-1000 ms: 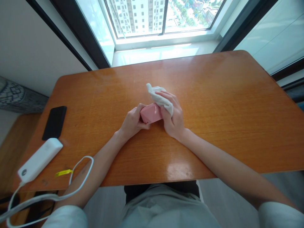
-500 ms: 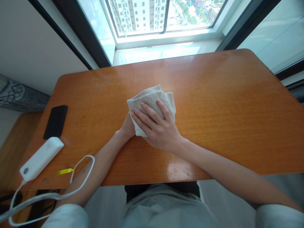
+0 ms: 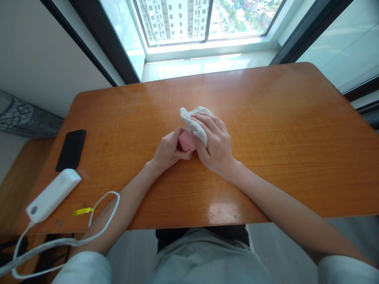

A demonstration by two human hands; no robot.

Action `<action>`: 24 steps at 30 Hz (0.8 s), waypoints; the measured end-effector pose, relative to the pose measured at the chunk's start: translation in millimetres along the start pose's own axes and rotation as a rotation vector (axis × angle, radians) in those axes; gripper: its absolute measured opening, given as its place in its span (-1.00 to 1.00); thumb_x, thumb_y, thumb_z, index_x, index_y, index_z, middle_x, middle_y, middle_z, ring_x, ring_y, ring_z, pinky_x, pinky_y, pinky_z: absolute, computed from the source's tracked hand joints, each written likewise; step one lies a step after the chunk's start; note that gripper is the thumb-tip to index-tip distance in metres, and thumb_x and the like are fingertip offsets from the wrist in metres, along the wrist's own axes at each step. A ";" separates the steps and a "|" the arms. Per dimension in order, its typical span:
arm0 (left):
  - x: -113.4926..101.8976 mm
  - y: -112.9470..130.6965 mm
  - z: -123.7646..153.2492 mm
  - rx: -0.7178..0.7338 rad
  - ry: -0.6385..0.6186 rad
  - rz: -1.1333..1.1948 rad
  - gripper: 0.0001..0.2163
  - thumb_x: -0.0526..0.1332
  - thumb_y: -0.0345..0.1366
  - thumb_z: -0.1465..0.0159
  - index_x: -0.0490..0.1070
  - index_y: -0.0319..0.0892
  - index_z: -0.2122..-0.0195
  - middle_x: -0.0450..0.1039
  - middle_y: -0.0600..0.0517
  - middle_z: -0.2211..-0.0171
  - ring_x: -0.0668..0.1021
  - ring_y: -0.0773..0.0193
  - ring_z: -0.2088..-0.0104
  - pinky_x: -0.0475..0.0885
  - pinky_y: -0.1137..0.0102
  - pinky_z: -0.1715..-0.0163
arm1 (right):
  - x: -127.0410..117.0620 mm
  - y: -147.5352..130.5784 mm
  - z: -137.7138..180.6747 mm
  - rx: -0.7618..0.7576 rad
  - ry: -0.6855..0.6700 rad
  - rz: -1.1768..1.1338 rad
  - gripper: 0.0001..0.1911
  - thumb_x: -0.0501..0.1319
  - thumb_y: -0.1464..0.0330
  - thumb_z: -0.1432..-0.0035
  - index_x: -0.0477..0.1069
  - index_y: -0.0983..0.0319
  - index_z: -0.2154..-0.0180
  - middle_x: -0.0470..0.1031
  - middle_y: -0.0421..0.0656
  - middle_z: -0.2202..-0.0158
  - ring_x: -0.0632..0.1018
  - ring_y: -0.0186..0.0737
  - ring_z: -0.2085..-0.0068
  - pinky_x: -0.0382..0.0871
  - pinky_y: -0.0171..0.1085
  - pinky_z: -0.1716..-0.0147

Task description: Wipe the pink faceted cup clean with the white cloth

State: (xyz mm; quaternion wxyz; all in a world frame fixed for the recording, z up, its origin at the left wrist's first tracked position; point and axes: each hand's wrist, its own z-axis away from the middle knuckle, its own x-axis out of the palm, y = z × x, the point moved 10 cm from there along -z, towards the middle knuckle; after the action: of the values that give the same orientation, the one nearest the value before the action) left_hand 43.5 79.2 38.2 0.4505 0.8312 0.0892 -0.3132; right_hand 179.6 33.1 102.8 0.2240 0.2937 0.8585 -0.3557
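Observation:
Between my hands, above the middle of the wooden table point(image 3: 266, 157), is a small pink object point(image 3: 186, 141) with flat, angled faces; much of it is covered, so its kind cannot be made out. My left hand point(image 3: 171, 148) grips it from the left, thumb and fingers around its side. A pale grey-white cloth point(image 3: 194, 122) lies bunched over the pink object's upper right part. My right hand point(image 3: 216, 140) is closed around the cloth and presses it to that object, with the thumb on the near side.
At the table's left lie a black phone point(image 3: 71, 150) and a white power bank-like device point(image 3: 53, 196). Its white cable point(image 3: 68, 241) loops over my left forearm, with a yellow tag point(image 3: 83, 212) nearby. A window point(image 3: 207, 23) stands beyond the far edge.
The cloth was spread flat over my left hand; now it is bunched in my right hand. The pink object and my left hand's fingers have come into sight.

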 end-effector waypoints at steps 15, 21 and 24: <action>2.5 -0.4 1.0 0.032 -0.023 -0.021 -0.58 0.42 -0.27 -0.23 0.39 -0.10 -0.09 0.61 -0.03 0.12 0.61 0.18 0.22 0.53 0.30 0.14 | 27.8 100.1 31.6 0.727 0.072 -0.670 -0.28 0.11 -0.32 -0.39 0.53 0.16 0.34 0.44 -0.22 0.47 0.43 -0.25 0.42 0.37 -0.27 0.43; 9.9 -3.3 -0.8 0.132 -0.078 0.019 -0.40 0.46 -0.11 -0.33 0.28 -0.08 -0.30 0.46 -0.28 -0.33 0.51 -0.16 -0.38 0.41 -0.07 -0.39 | 20.9 93.3 31.3 0.641 0.122 -0.637 -0.38 0.09 -0.21 -0.49 0.60 0.13 0.23 0.55 -0.20 0.39 0.54 -0.19 0.34 0.48 -0.22 0.31; 16.1 -6.6 0.0 0.122 -0.149 -0.052 -0.31 0.44 -0.01 -0.37 0.22 -0.11 -0.40 0.38 -0.33 -0.41 0.37 -0.23 -0.51 0.29 -0.14 -0.49 | 6.3 80.7 22.2 0.485 0.168 -0.551 -0.48 0.08 -0.09 -0.56 0.64 0.11 0.12 0.68 -0.15 0.22 0.65 -0.12 0.19 0.55 -0.14 0.12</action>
State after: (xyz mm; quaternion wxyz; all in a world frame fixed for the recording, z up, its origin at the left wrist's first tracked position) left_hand 53.4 80.8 24.0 0.3964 0.8289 0.0577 -0.3905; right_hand 232.5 65.2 46.0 -0.0274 0.1242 0.8115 -0.5703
